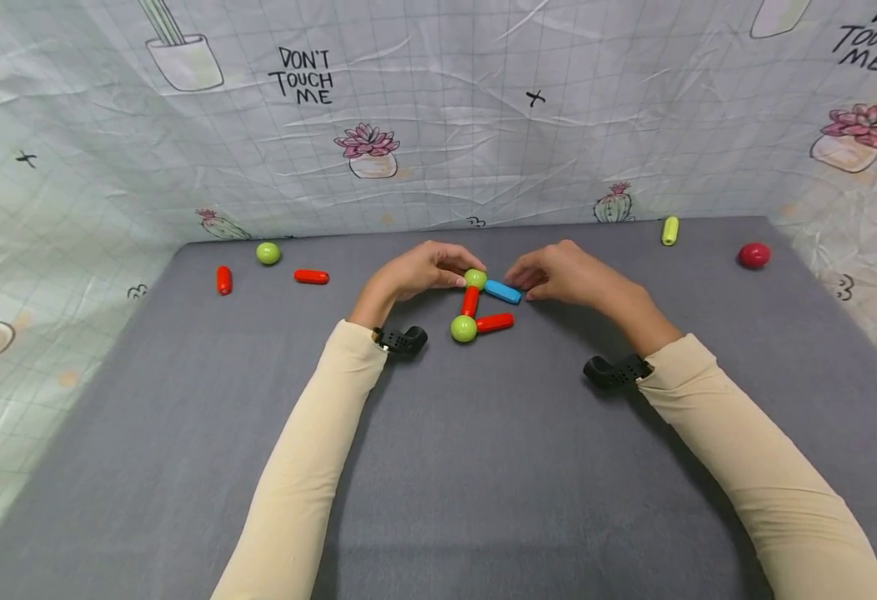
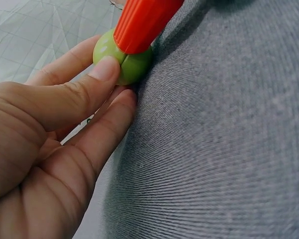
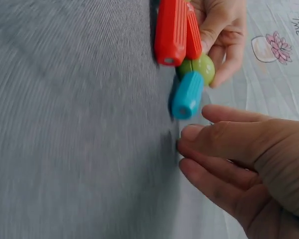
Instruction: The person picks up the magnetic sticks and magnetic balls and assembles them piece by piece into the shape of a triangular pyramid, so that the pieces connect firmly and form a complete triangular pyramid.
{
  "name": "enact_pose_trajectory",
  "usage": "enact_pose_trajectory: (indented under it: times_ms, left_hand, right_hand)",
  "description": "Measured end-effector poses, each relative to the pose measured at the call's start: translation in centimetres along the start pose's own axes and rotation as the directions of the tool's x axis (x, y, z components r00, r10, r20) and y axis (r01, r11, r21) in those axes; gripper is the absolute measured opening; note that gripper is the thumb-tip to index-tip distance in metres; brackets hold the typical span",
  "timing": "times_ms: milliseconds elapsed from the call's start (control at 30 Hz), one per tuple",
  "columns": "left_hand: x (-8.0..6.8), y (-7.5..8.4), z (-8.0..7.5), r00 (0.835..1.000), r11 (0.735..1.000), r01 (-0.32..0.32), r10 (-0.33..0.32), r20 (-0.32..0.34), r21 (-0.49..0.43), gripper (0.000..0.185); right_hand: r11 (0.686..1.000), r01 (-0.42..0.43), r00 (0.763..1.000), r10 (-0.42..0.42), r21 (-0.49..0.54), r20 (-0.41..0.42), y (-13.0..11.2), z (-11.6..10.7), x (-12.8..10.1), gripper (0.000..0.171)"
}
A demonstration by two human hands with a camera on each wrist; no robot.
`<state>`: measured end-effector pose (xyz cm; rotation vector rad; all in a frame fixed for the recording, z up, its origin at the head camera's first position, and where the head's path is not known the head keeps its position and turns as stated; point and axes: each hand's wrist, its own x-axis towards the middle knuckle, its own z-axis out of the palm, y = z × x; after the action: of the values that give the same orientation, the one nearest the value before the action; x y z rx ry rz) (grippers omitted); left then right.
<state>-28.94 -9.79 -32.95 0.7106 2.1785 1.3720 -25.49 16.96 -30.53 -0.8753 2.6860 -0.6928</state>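
Spreading under everything, the grey tabletop [image 1: 483,467] carries a small build of rods and balls near its middle. The left hand [image 1: 419,271] pinches the upper green ball [image 1: 475,278] between thumb and fingers. The right hand [image 1: 566,273] rests just beside the blue rod [image 1: 502,292], fingers relaxed and a little apart (not gripping it, as the right wrist view shows). That rod meets the pinched ball. A red rod [image 1: 470,301] runs down to a second green ball [image 1: 463,328], from which another red rod [image 1: 494,322] points right.
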Motion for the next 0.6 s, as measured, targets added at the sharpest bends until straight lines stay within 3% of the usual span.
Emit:
enact_pose_trajectory:
  times_ms: [333, 600]
  left_hand:
    - [0.0, -0.2, 0.1, 1.000, 1.000, 0.006, -0.006, 0.006, -0.007, 0.031]
    - [-0.3, 0.5, 0.5, 1.000, 0.999, 0.008, -0.008, -0.022, 0.033, 0.031]
  right_hand:
    - [0.991, 0.036, 0.994, -0.048, -0.127, -0.094, 1.1, -1.8, -3.1, 0.032]
    - [0.984, 0.095, 0.988, -0.112, -0.150, -0.110, 0.8, -1.2, -4.9, 0.024]
